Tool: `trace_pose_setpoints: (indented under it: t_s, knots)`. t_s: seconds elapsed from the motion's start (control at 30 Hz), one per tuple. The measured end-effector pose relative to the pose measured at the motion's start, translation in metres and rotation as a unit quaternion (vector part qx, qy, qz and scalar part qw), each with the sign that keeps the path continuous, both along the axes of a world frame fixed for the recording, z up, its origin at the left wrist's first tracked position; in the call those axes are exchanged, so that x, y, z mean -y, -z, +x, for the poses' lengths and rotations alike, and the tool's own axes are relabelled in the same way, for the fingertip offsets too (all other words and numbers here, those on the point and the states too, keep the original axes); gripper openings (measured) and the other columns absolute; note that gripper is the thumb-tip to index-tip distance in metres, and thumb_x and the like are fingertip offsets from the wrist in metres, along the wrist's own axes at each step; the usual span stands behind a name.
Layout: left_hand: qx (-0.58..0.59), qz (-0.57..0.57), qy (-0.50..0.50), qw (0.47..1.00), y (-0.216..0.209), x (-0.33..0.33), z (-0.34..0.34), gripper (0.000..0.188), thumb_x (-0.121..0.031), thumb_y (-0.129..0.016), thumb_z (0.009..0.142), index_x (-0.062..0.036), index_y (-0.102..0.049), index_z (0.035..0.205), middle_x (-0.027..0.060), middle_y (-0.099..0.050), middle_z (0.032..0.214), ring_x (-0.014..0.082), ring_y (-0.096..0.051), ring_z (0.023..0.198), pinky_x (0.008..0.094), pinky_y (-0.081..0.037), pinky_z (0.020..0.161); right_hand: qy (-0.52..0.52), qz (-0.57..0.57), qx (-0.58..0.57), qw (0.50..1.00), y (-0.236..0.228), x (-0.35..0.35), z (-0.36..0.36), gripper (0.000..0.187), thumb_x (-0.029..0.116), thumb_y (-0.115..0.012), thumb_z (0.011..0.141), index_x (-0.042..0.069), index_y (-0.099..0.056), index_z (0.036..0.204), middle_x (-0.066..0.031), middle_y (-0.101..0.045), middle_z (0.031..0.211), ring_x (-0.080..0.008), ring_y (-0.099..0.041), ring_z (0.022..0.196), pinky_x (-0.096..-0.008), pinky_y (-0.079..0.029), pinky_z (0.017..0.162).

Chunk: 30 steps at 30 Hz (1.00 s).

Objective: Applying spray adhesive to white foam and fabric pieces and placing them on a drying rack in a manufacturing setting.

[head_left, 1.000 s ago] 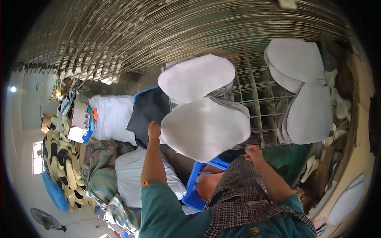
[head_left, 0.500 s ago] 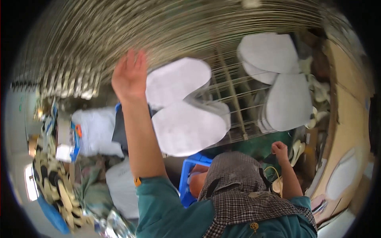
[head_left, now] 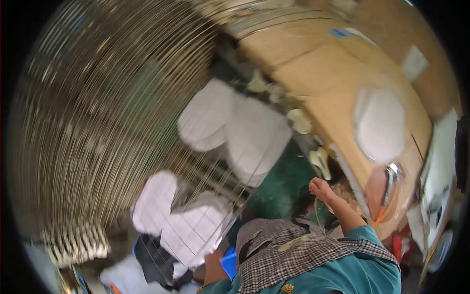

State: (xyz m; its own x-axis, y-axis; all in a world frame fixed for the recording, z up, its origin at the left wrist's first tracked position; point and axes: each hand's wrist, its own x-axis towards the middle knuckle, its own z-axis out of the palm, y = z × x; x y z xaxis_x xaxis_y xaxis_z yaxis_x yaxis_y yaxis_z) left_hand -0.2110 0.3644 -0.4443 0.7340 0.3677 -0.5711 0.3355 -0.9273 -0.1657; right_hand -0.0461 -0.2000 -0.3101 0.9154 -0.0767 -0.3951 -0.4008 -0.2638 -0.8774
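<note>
My left hand [head_left: 213, 257] is low beside the rounded white pieces [head_left: 193, 232] on the wire rack [head_left: 122, 117]. Its fingers are blurred and partly hidden, so its grip does not show. Thin wires run across the top of these white pieces. Farther up the rack lie more white pieces [head_left: 257, 134], overlapping one another. Over to the right, my right hand [head_left: 320, 188] is closed in front of my body, near a thin yellow loop [head_left: 317, 213]. Whatever its fingers hold, if anything, cannot be made out.
Many wire layers of the rack fan out at the left. A tan board-topped table [head_left: 323, 93] runs along the right, with a white oval stack [head_left: 379, 125] on it. Pale shoe-sole-like pieces [head_left: 319, 162] lie along its edge. A blue plastic item [head_left: 229, 264] is near my left forearm.
My view has swung to the right. My left hand has come down from its raised, spread position beside the rack. Wires now cross over the nearer white pieces. My right hand remains closed.
</note>
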Motion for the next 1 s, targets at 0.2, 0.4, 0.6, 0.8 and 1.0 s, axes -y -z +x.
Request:
trace_pose_setpoints:
  t_s: [0.2, 0.4, 0.6, 0.8, 1.0]
  knots:
    - [0.07, -0.516, -0.389, 0.76, 0.001, 0.197, 0.081, 0.014, -0.016, -0.056, 0.08, -0.0024, -0.056, 0.083, 0.0089, -0.055, 0.067, 0.0246, -0.057, 0.052, 0.0327, -0.046, 0.043, 0.12, -0.156, 0.047, 0.979, -0.034, 0.173, -0.101, 0.025, 0.022, -0.044, 0.09, 0.001, -0.05, 0.079, -0.0109, -0.057, 0.067, -0.0214, -0.058, 0.063, -0.0329, -0.047, 0.06]
    - [0.063, -0.565, -0.349, 0.745, -0.071, 0.41, 0.239, 0.028, -0.012, -0.05, 0.078, -0.0088, -0.046, 0.105, 0.0091, -0.056, 0.079, 0.023, -0.057, 0.059, 0.0307, -0.045, 0.048, 0.373, -0.145, 0.078, 0.913, -0.07, 0.285, -0.209, 0.032, 0.025, -0.05, 0.089, 0.001, -0.05, 0.068, -0.0081, -0.054, 0.058, -0.0144, -0.055, 0.055, -0.0301, -0.044, 0.052]
    - [-0.018, -0.614, -0.254, 0.747, -0.118, 0.564, 0.264, 0.035, -0.011, -0.051, 0.08, -0.0104, -0.046, 0.115, 0.01, -0.059, 0.086, 0.0258, -0.059, 0.067, 0.0339, -0.049, 0.056, 0.564, -0.137, 0.13, 0.804, -0.064, 0.341, -0.273, 0.024, 0.021, -0.054, 0.087, 0.004, -0.052, 0.07, -0.002, -0.052, 0.06, -0.0079, -0.051, 0.057, -0.0248, -0.041, 0.051]
    - [-0.013, -0.663, -0.179, 0.727, -0.146, 0.666, 0.3, 0.032, -0.017, -0.054, 0.081, -0.0095, -0.048, 0.112, 0.0089, -0.058, 0.082, 0.0244, -0.058, 0.066, 0.0349, -0.047, 0.058, 0.738, -0.294, 0.339, 0.503, -0.114, 0.48, -0.415, 0.021, 0.005, -0.041, 0.088, 0.003, -0.046, 0.108, -0.0082, -0.058, 0.076, -0.0147, -0.056, 0.069, -0.0271, -0.046, 0.063]
    - [-0.047, -0.662, -0.178, 0.727, -0.138, 0.689, 0.332, 0.014, -0.021, -0.049, 0.081, -0.0087, -0.054, 0.076, 0.0093, -0.057, 0.071, 0.0283, -0.057, 0.068, 0.0422, -0.049, 0.057, 0.752, -0.438, 0.242, 0.429, -0.157, 0.599, -0.525, 0.031, -0.003, -0.037, 0.08, 0.0, -0.046, 0.109, -0.014, -0.061, 0.087, -0.0232, -0.061, 0.08, -0.0333, -0.046, 0.075]
